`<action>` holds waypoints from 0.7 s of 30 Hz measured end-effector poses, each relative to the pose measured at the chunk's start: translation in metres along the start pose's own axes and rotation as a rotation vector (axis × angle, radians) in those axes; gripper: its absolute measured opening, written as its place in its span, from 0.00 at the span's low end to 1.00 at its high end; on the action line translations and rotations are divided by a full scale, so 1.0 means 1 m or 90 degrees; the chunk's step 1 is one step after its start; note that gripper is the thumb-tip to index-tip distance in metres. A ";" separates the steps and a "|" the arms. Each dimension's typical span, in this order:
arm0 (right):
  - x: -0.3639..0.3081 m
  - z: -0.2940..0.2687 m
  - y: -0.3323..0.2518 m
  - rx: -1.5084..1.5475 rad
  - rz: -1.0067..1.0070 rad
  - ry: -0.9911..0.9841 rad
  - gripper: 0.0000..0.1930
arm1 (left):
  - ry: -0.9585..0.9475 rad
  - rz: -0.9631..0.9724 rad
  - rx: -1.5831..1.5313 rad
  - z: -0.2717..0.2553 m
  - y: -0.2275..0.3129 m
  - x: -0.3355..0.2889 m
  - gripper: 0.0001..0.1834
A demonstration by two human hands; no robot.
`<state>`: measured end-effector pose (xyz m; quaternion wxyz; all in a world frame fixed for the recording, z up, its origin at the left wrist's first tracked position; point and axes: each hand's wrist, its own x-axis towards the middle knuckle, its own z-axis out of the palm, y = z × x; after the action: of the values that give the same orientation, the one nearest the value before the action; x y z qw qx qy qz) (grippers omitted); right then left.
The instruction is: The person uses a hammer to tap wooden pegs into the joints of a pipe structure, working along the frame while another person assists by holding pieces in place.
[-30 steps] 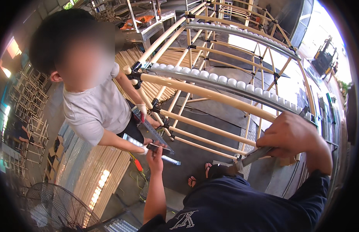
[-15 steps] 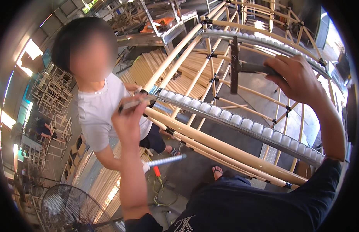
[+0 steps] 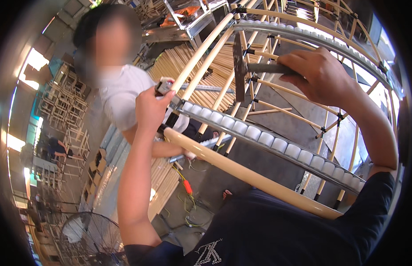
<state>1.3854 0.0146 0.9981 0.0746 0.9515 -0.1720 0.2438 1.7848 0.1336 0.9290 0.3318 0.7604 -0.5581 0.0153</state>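
Gripping hammer (image 3: 239, 73) by its handle (image 3: 268, 68) in right hand (image 3: 319, 75) above roller track (image 3: 266, 139), seemingly for control; pinching small piece (image 3: 164, 86) in left hand (image 3: 150, 107) by track's left end, apparently to steady it

At upper left, the co-worker's head (image 3: 109, 40) is blurred. The left hand (image 3: 150, 108) covers much of a small object (image 3: 164, 85), its kind unclear, while the right hand (image 3: 319, 77) hides the grip end of the hammer (image 3: 240, 73). The dark shirt (image 3: 281, 230), cut off by the lower edge, covers the thick tan pipe's (image 3: 241, 170) right end. At lower left, the fan (image 3: 88, 235) is cut off; a distant person (image 3: 56, 147) is too small to make out.
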 end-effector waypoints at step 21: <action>0.098 0.120 -0.071 0.566 0.068 -0.063 0.18 | -0.002 -0.049 0.194 0.006 0.015 -0.006 0.21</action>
<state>1.5443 0.0250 0.9381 -0.3627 0.8914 -0.1024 0.2518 1.7675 0.1335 0.9294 0.2116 0.8227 -0.5205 0.0859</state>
